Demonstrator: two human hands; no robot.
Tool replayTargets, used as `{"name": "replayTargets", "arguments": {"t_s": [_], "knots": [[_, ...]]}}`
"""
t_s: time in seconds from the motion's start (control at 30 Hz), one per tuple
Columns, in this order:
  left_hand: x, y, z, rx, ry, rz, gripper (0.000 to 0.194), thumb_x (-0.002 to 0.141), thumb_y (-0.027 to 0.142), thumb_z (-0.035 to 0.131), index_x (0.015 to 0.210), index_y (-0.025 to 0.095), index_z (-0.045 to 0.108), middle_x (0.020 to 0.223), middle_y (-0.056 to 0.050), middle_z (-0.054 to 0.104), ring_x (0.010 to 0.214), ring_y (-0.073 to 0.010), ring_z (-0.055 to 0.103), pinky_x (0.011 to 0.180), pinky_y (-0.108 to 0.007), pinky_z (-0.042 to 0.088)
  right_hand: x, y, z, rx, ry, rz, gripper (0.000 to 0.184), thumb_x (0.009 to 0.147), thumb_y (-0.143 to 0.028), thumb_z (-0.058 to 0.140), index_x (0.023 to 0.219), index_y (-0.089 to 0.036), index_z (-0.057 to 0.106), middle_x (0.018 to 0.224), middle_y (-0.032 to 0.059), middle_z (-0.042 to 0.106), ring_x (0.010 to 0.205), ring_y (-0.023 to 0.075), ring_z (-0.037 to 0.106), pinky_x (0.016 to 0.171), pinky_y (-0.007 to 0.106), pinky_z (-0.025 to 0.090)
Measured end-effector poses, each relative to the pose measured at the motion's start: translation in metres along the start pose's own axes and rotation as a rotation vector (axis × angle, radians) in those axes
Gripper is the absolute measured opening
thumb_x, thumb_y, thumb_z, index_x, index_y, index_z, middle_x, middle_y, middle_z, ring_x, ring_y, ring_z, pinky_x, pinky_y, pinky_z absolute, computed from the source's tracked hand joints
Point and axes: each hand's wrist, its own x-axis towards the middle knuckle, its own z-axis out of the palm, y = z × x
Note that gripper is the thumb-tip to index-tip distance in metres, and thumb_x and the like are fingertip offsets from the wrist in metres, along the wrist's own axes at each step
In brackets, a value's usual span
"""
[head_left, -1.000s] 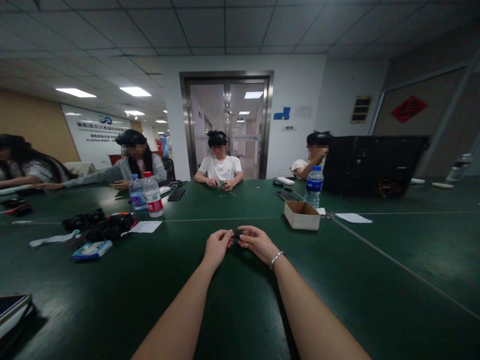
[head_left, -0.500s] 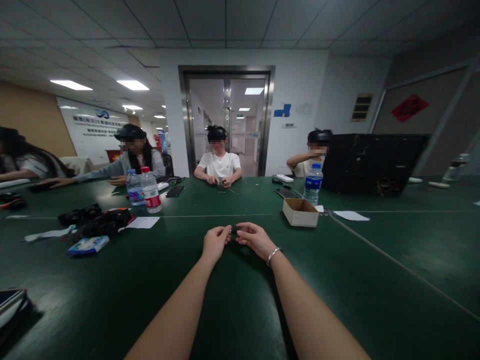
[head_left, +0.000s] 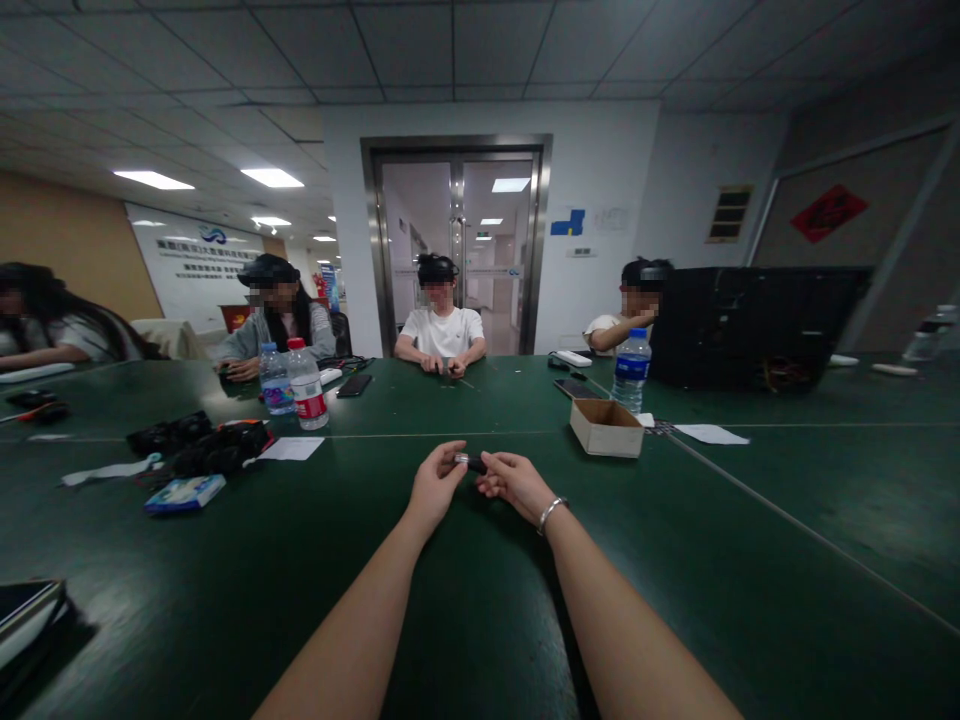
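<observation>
Both hands meet over the green table [head_left: 480, 600], pinching a small, short black object with a silvery end [head_left: 474, 463]; its exact kind is too small to make out. My left hand [head_left: 435, 488] has thumb and forefinger closed on the silvery left end. On the black right end, the fingertips of my right hand [head_left: 521, 488] are pressed together. A silver bracelet [head_left: 551, 515] circles my right wrist.
An open cardboard box [head_left: 606, 440] stands right of my hands, with a water bottle [head_left: 631, 370] behind it. Left are a blue-white packet [head_left: 185, 494], a black tangle of gear [head_left: 199, 445], paper [head_left: 294, 448] and two bottles [head_left: 307, 385]. Several people sit across the table.
My left fingers have shifted, and more of the object with its silvery end shows between my hands. At the left, a person's outstretched arm has drawn back. The view has moved slightly.
</observation>
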Motion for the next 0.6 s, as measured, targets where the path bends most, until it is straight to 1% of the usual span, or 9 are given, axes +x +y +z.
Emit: {"name": "replayTargets", "arguments": {"t_s": [0.1, 0.23, 0.33, 0.4, 0.5, 0.6], "knots": [[0.0007, -0.0012, 0.0006, -0.046, 0.050, -0.052, 0.039, 0.072, 0.032, 0.061, 0.107, 0.016, 0.054, 0.095, -0.010, 0.062, 0.085, -0.0189, 0.059, 0.067, -0.026, 0.046, 0.0002, -0.0009, 0.0009, -0.011, -0.020, 0.007, 0.023, 0.079, -0.028, 0.067, 0.082, -0.008, 0.056, 0.063, 0.0094, 0.063, 0.054, 0.0131, 0.062, 0.048, 0.017, 0.049], [0.0022, -0.0036, -0.0011, -0.078, 0.104, -0.009, 0.043, 0.067, 0.027, 0.067, 0.106, 0.015, 0.054, 0.097, -0.011, 0.061, 0.089, -0.0188, 0.059, 0.079, -0.030, 0.046, 0.0009, -0.0011, 0.0012, -0.020, -0.036, 0.016, 0.022, 0.079, -0.027, 0.067, 0.083, -0.007, 0.058, 0.064, 0.0094, 0.063, 0.053, 0.0124, 0.061, 0.047, 0.017, 0.048], [0.0039, -0.0064, -0.0016, -0.076, 0.165, -0.023, 0.046, 0.063, 0.027, 0.071, 0.105, 0.016, 0.056, 0.100, -0.011, 0.059, 0.092, -0.0193, 0.058, 0.084, -0.032, 0.044, 0.0008, -0.0014, 0.0011, -0.007, -0.036, 0.013, 0.023, 0.080, -0.029, 0.065, 0.081, -0.008, 0.057, 0.065, 0.0100, 0.063, 0.053, 0.0123, 0.061, 0.047, 0.016, 0.048], [0.0047, -0.0081, -0.0010, -0.057, 0.154, -0.039, 0.041, 0.065, 0.030, 0.070, 0.101, 0.014, 0.058, 0.099, -0.011, 0.060, 0.092, -0.0204, 0.058, 0.084, -0.033, 0.044, 0.0006, -0.0019, 0.0013, -0.002, -0.033, 0.017, 0.023, 0.080, -0.029, 0.065, 0.080, -0.008, 0.057, 0.066, 0.0106, 0.064, 0.054, 0.0123, 0.061, 0.047, 0.016, 0.048], [0.0041, -0.0079, 0.0000, 0.001, 0.103, -0.047, 0.033, 0.070, 0.035, 0.065, 0.094, 0.013, 0.061, 0.093, -0.011, 0.062, 0.089, -0.0209, 0.058, 0.084, -0.036, 0.044, 0.0005, -0.0026, 0.0016, 0.000, -0.023, 0.027, 0.021, 0.080, -0.027, 0.065, 0.080, -0.008, 0.058, 0.066, 0.0106, 0.064, 0.054, 0.0122, 0.061, 0.047, 0.016, 0.049], [0.0020, -0.0045, -0.0001, 0.025, 0.074, -0.031, 0.029, 0.071, 0.031, 0.064, 0.095, 0.014, 0.061, 0.092, -0.009, 0.062, 0.086, -0.0195, 0.058, 0.083, -0.035, 0.045, 0.0005, -0.0032, 0.0014, 0.008, -0.019, 0.034, 0.019, 0.081, -0.025, 0.065, 0.082, -0.007, 0.058, 0.066, 0.0102, 0.063, 0.054, 0.0122, 0.061, 0.047, 0.016, 0.049]]}}
